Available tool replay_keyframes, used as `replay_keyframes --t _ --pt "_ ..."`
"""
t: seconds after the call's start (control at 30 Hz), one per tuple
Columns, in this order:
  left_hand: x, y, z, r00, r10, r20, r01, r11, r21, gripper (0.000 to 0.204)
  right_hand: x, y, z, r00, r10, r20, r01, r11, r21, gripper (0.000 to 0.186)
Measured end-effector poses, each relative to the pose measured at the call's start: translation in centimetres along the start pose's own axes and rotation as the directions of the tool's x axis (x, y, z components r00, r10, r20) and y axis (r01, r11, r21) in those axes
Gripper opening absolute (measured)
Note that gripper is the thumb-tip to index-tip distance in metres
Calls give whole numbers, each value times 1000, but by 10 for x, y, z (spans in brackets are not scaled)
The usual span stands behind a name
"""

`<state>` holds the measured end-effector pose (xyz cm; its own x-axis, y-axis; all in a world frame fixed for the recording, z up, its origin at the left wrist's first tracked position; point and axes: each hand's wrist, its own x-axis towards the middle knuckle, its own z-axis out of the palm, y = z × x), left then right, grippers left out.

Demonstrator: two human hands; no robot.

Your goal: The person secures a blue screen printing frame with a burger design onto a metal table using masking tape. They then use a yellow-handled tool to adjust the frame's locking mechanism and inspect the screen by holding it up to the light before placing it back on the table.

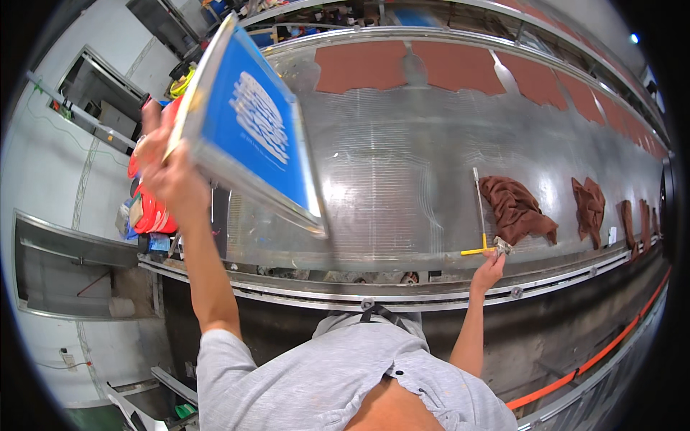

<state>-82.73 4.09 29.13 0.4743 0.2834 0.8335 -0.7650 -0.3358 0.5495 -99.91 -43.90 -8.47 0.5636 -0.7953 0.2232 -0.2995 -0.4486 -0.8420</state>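
Observation:
My left hand (169, 169), slightly blurred, is closed on the near left edge of a screen-printing frame (305, 190). The frame is lifted and steeply tilted above the left part of the long metal table; its blue mesh carries a white block pattern. At the table's front edge, my right hand (489, 273) has its fingers closed at a small silver metal piece (502, 246). Right beside those fingers is the yellow handle of a T-handle wrench (480, 208), its metal shaft lying across the table. A crumpled brown cloth (517, 210) lies just beyond.
The metal table (374, 165) stretches far to the right. Flat reddish-brown pieces (359, 66) line its far side. Another brown cloth (589, 208) lies further right. A metal rail (323, 293) runs along the near edge. Red containers (152, 212) stand at the left end.

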Motion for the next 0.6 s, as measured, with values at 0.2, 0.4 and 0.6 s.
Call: replay_keyframes --t 0.2,0.4,0.6 --pt "-88 1 -233 763 -608 -218 366 685 -630 64 -63 -71 38 873 386 298 -488 670 560 24" --pt "-236 -57 -257 548 -780 -301 409 565 -717 55 -85 -101 69 626 302 719 -779 227 584 23" --pt "-311 -42 -239 362 -932 -29 485 215 -848 73 -45 -85 42 618 141 774 -774 282 567 27"
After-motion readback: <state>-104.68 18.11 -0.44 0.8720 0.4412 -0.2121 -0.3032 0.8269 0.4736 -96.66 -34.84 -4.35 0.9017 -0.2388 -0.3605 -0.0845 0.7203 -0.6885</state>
